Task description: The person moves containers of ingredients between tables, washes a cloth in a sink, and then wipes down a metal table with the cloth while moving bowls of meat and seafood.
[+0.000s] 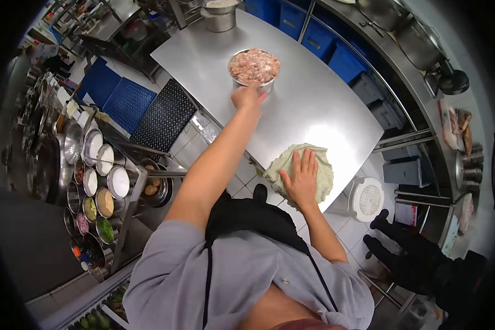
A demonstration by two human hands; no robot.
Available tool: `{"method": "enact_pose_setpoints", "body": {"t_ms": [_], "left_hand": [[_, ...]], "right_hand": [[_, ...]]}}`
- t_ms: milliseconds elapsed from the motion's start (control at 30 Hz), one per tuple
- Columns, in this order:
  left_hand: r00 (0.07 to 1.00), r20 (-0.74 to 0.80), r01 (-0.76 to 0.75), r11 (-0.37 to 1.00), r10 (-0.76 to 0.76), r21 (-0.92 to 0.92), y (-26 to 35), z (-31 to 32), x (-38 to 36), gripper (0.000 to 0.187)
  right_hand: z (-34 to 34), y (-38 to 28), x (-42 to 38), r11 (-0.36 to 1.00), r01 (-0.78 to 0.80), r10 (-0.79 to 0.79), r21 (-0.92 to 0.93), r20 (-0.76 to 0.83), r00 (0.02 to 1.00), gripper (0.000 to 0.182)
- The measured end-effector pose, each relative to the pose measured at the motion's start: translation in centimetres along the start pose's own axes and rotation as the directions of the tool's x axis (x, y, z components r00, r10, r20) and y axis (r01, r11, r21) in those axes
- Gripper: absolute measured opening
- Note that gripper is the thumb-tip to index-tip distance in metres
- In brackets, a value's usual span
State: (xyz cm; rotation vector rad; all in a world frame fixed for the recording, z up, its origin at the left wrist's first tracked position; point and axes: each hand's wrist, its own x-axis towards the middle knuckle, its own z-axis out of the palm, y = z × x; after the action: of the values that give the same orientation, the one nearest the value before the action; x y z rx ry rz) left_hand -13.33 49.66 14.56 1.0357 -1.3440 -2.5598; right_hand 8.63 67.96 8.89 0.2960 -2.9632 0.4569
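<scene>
A metal pot [254,67] heaped with raw minced meat stands on the steel table [308,104]. At its near rim is my left hand [247,98], fingers closed on the edge. My right hand [303,181] lies flat with fingers spread on a greenish cloth [325,176], pressing it against the table's near right corner. Part of the cloth hangs over the table's edge.
Metal bowls of ingredients [118,182] stand at the left. Another pot [219,19] is at the table's far end. Blue bins [319,39] line the far side. A white stool [367,199] and a person in dark clothing [423,253] are at the right.
</scene>
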Motion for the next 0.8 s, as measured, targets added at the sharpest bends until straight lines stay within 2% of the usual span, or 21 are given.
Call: {"method": "enact_pose_setpoints", "body": {"t_ms": [67,200,333,367,433,500,633,733,800], "left_hand": [[1.000,0.002,0.013,1.000,-0.013,0.008,0.0,-0.1,1.5,0.028],[0.995,-0.085,0.053,0.998,-0.051,0.022,1.8,-0.6,3.2,0.039],[1.000,0.011,0.023,0.991,-0.025,0.135,5.5,-3.0,7.0,0.048],[0.998,0.054,0.013,0.990,-0.021,0.138,5.9,-3.7,8.3,0.050],[0.990,0.133,0.018,0.978,-0.047,0.209,8.6,-4.7,8.1,0.024],[0.975,0.220,-0.019,0.974,-0.031,0.224,9.9,-6.6,10.4,0.025],[0.971,0.238,-0.048,0.975,-0.005,0.215,13.6,-9.5,12.3,0.023],[0.967,0.253,-0.084,0.972,0.026,0.220,15.2,-11.1,13.9,0.022],[0.948,0.314,-0.126,0.967,0.052,0.222,15.7,-11.6,13.7,0.020]], "right_hand": [[0.5,-0.6,0.6,0.999,-0.032,0.032,-0.040,-0.012,0.999,0.076],[2.1,-2.0,1.2,0.984,-0.139,0.133,-0.111,-0.065,0.989,0.077],[2.9,-2.9,2.0,0.955,-0.252,0.241,-0.158,-0.084,0.967,0.079],[2.7,-3.2,1.9,0.930,-0.278,0.265,-0.241,-0.085,0.960,0.081],[1.7,-3.8,1.4,0.875,-0.427,0.416,-0.226,-0.096,0.904,0.084],[2.1,-3.4,1.3,0.819,-0.539,0.525,-0.193,-0.122,0.842,0.089],[2.1,-2.4,2.7,0.704,-0.695,0.682,-0.147,-0.135,0.719,0.091],[2.1,-1.2,7.1,0.706,-0.700,0.680,-0.108,-0.173,0.712,0.090],[3.1,-0.4,11.6,0.746,-0.656,0.641,-0.115,-0.143,0.754,0.091]]}}
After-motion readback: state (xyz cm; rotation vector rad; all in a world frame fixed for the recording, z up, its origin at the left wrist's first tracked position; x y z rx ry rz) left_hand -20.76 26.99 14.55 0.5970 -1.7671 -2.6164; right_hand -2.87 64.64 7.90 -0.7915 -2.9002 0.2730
